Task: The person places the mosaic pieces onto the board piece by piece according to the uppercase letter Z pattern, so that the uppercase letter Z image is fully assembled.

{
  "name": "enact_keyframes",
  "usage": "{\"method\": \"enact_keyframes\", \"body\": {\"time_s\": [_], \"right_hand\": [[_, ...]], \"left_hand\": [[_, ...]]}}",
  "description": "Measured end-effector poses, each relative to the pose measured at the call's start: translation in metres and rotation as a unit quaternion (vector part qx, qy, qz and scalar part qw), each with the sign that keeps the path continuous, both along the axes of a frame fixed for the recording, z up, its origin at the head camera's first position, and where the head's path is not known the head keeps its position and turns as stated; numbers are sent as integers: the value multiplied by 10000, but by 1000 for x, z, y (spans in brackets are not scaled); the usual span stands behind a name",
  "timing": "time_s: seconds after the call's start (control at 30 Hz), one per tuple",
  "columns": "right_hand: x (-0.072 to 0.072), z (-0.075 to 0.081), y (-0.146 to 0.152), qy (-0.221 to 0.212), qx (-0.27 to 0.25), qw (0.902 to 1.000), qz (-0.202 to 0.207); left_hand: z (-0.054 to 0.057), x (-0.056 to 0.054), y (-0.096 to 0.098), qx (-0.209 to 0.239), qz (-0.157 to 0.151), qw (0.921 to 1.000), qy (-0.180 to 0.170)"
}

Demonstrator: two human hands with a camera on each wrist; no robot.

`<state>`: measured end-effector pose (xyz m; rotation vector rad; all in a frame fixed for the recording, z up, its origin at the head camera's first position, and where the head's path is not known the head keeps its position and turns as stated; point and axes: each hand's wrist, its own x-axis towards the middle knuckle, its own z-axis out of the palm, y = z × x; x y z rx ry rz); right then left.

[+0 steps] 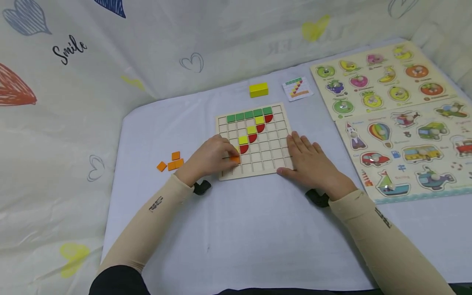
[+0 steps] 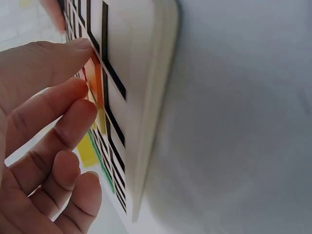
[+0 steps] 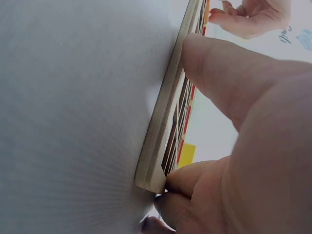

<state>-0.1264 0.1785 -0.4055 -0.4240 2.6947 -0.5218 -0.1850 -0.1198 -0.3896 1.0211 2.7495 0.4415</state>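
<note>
A wooden grid board (image 1: 263, 157) lies flat on the table. Green tiles (image 1: 249, 115) form a row along its top, and yellow tiles (image 1: 251, 130) beside red quarter-round tiles (image 1: 252, 138) step diagonally down to the left. At the diagonal's lower end, my left hand (image 1: 214, 155) pinches an orange tile (image 1: 234, 159) between thumb and index finger. In the left wrist view this orange tile (image 2: 97, 80) is at the grid's surface; whether it is fully seated I cannot tell. My right hand (image 1: 310, 162) rests along the board's right edge, fingers extended, thumb at the lower corner.
Several loose orange tiles (image 1: 175, 164) lie left of the board. Behind it stand a yellow block (image 1: 259, 89) and a pattern card (image 1: 297, 89) showing a similar coloured figure. Puzzle boards with fruit (image 1: 380, 76) and vehicles (image 1: 409, 139) cover the right side. A printed cloth hangs behind.
</note>
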Motion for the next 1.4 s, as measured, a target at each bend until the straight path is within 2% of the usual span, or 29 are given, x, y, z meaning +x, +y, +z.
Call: {"method": "enact_keyframes", "body": {"time_s": [0.17,0.3,0.53,0.7,0.9,1.07,1.27,1.4], "right_hand": [[-1,-2,0,-22,47,10000,11],[-2,-2,0,-49,36,10000,8],[-3,-1,-1,-57,61,10000,29],[-4,-1,0,-73,66,9999,74],[-4,-2,1,-69,63,9999,107],[-5,-3,1,-64,29,9999,80],[-4,-4,1,-83,20,9999,62],[-5,-4,0,-60,47,9999,71]], "left_hand": [[2,3,-14,-32,405,9992,-63],[4,8,-35,-46,723,9972,-161],[6,16,-77,-254,1062,9939,-137],[7,23,-105,-498,1299,9898,-302],[8,29,-132,-535,1433,9874,-394],[9,28,-145,-480,1604,9855,-282],[8,26,-154,-534,1941,9795,-126],[8,24,-157,-375,2046,9780,-181]]}}
